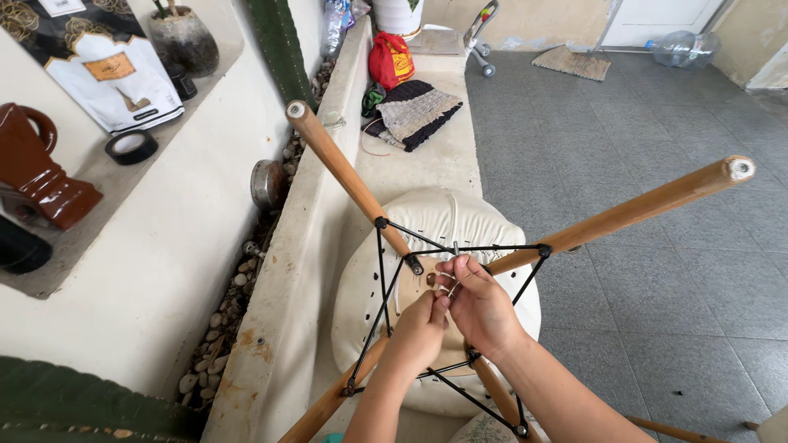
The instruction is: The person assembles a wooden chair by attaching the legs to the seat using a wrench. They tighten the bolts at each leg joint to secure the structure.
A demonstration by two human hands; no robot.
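At the lower centre of the frame, a small metal part (450, 283) is pinched between the left hand (417, 330) and the right hand (478, 305), held together above the black wire frame (386, 283) of an upturned white chair (427, 217) with wooden legs (349, 179).

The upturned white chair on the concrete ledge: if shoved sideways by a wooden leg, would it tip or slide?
The upturned white moulded chair rests on its rounded seat, so it would probably rock. The long wooden legs give leverage, so tipping seems likelier than sliding. Both hands at the black wire bracing may steady it.
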